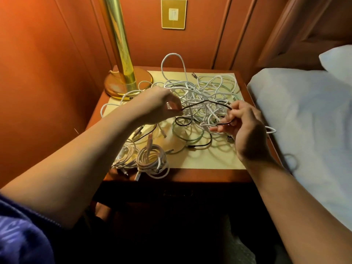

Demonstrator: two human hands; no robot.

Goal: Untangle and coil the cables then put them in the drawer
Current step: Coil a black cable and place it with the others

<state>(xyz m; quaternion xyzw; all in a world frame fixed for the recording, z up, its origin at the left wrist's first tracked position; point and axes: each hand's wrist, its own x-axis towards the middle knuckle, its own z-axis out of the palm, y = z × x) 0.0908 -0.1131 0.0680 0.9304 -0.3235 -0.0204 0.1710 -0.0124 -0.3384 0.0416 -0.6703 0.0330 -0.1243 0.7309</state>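
Observation:
A tangle of white cables (205,88) covers the back and middle of the nightstand top (209,161). A thin black cable (207,102) arches above the tangle between my two hands. My left hand (158,105) pinches one part of it at the left. At the right, my right hand (245,126) holds the same black cable in its curled fingers. A pale green cable (182,137) loops under the tangle. Two coiled white cables (152,161) lie at the front left of the top. The drawer front (179,193) below is dark and shut.
A brass lamp (123,73) stands at the back left corner. A bed with a white sheet (304,119) and a pillow (337,58) borders the nightstand on the right. Orange walls close in behind and to the left. One white loop (271,129) hangs over the right edge.

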